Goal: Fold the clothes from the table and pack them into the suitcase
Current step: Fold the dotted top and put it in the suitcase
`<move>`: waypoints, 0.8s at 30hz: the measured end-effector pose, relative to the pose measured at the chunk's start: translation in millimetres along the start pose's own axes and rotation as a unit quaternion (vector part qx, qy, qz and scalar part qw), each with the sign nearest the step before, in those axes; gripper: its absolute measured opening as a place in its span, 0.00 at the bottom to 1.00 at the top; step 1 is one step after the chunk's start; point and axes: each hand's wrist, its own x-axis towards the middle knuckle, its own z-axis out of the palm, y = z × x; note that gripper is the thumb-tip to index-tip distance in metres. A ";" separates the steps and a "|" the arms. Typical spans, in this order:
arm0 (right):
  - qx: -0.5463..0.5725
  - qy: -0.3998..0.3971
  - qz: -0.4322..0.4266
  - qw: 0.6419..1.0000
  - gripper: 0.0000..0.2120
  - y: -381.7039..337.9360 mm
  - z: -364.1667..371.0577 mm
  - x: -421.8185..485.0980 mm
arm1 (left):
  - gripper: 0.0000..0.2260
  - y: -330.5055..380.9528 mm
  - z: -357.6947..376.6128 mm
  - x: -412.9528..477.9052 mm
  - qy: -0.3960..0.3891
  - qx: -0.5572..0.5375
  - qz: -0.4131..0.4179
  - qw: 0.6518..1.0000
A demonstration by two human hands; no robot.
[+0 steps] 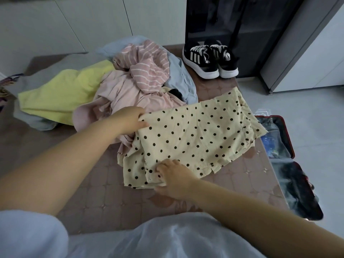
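A cream garment with black polka dots [197, 138] lies spread on the brown patterned table [96, 198], partly folded. My left hand [130, 120] pinches its far left edge. My right hand [174, 177] grips its near left corner, fingers curled into the fabric. Behind it sits a heap of clothes: a pink plain piece [121, 97], a pink striped piece [149, 69], a yellow one [63, 94] and a pale blue one [182, 77]. The open suitcase [290, 164] with a red rim lies on the floor to the right of the table, holding dark and blue items.
A pair of black-and-white sneakers [210, 60] stands at the table's far right corner. A dark glass cabinet [242, 21] rises behind them, and a grey cabinet [307, 53] stands to its right. Pale floor tiles [316, 118] surround the suitcase.
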 end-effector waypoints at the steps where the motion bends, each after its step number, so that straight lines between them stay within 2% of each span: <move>1: 0.003 -0.013 0.011 1.000 0.30 -9.1 6.9 4.1 | 0.08 0.9 -1.9 -2.5 -0.001 -0.008 0.000 1.000; 3: -0.054 -0.008 0.033 0.998 0.36 -18.9 20.6 10.2 | 0.12 2.0 -2.3 -6.8 0.003 0.019 -0.011 1.000; 5: -0.155 0.038 0.024 0.987 0.38 -22.9 31.6 15.5 | 0.14 1.6 0.8 -9.7 0.009 0.065 -0.023 0.998; 7: -0.207 0.066 0.021 0.976 0.35 -21.8 40.8 22.0 | 0.14 0.3 5.8 -9.8 0.013 0.076 -0.029 0.997; 10: -0.259 0.056 0.014 0.964 0.25 -21.3 42.4 29.2 | 0.14 -2.2 10.1 -7.7 0.012 0.042 -0.029 0.999; 13: -0.230 0.079 -0.023 0.970 0.17 -18.5 32.4 31.2 | 0.15 -3.4 8.6 -6.4 0.018 -0.006 -0.033 0.999; 16: -0.011 0.124 -0.005 0.992 0.07 -8.3 18.0 14.4 | 0.18 -0.6 -0.7 -4.9 0.026 -0.044 0.001 0.999; 17: 0.077 0.152 0.002 0.985 0.05 -2.0 16.0 5.6 | 0.20 2.9 -6.0 -4.1 0.030 -0.060 0.021 0.998; 19: 0.217 0.198 0.010 0.956 0.08 9.2 9.0 -16.7 | 0.21 13.1 -19.7 0.5 0.035 -0.113 0.047 0.992; 21: 0.371 0.234 0.033 0.898 0.06 20.6 -1.6 -36.2 | 0.17 24.3 -34.2 11.2 0.018 -0.188 0.038 0.981; 24: 0.554 0.303 0.075 0.772 0.06 38.6 -21.1 -60.6 | 0.10 49.5 -52.5 29.4 -0.062 -0.341 -0.008 0.938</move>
